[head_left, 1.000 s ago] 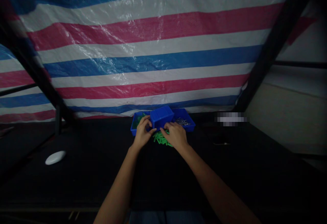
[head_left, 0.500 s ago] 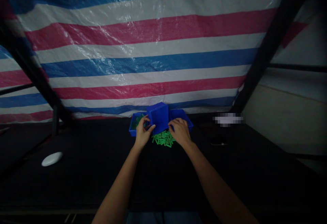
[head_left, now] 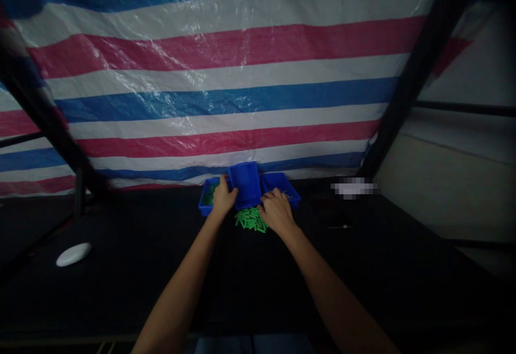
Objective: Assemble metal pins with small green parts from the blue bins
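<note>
A blue bin (head_left: 245, 184) stands between two others, its inside facing me. My left hand (head_left: 224, 197) is at its left edge, fingers wrapped round the rim. My right hand (head_left: 276, 209) is beside its lower right corner, fingers bent and apart; whether they touch the bin is hard to tell. A pile of small green pieces (head_left: 250, 220) lies on the black table just in front. The left blue bin (head_left: 205, 210) has green stuff inside. In the right blue bin (head_left: 296, 201) are some thin pale things, partly hidden by my right hand.
A white computer mouse (head_left: 74, 255) lies on the black table (head_left: 141, 246) at the left. To the right are a dark flat object (head_left: 339, 221) and a blurred white patch (head_left: 355, 188). Striped sheeting (head_left: 226, 96) hangs behind, between dark posts.
The middle bin has turned and tipped back, so its inside now shows. My left hand's fingers have moved onto its left edge. The view has shifted slightly.
</note>
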Demonstrator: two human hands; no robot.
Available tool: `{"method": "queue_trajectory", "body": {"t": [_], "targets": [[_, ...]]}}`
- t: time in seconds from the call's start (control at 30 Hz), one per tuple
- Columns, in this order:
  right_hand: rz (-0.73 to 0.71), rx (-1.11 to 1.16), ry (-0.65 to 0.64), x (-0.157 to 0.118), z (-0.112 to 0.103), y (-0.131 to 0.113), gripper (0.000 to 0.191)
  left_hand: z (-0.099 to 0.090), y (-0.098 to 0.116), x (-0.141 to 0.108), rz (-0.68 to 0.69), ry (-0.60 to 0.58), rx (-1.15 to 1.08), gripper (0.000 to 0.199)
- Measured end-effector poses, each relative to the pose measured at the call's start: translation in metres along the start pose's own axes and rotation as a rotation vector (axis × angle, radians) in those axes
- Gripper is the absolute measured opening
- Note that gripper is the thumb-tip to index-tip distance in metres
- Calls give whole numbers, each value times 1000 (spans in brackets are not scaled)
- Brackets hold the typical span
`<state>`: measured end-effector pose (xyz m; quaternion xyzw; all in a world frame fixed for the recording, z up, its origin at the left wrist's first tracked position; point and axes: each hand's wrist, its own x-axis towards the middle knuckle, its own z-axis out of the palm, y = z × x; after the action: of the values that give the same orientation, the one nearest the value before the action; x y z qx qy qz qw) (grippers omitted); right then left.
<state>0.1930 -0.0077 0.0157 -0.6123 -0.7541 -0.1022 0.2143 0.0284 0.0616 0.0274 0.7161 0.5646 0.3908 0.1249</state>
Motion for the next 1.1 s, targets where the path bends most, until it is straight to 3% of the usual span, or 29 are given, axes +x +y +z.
{"method": "queue_trajectory", "body": {"t": [0.23,0.53,0.7,0.93,1.1], "targets": [[13,71,7,3,3,11,26,-11,5,10,11,-57,342,37],[48,123,78,5,0,19,31,-4,12,22,58,-164,518,22],[78,120,112,5,0,30,24,3,15,21,57,-203,557,21],[52,68,94,3,2,28,20,4,23,11,61,-188,535,20],[20,-20,101,2,10,19,19,-10,30,-22,236,-21,445,23]]}}
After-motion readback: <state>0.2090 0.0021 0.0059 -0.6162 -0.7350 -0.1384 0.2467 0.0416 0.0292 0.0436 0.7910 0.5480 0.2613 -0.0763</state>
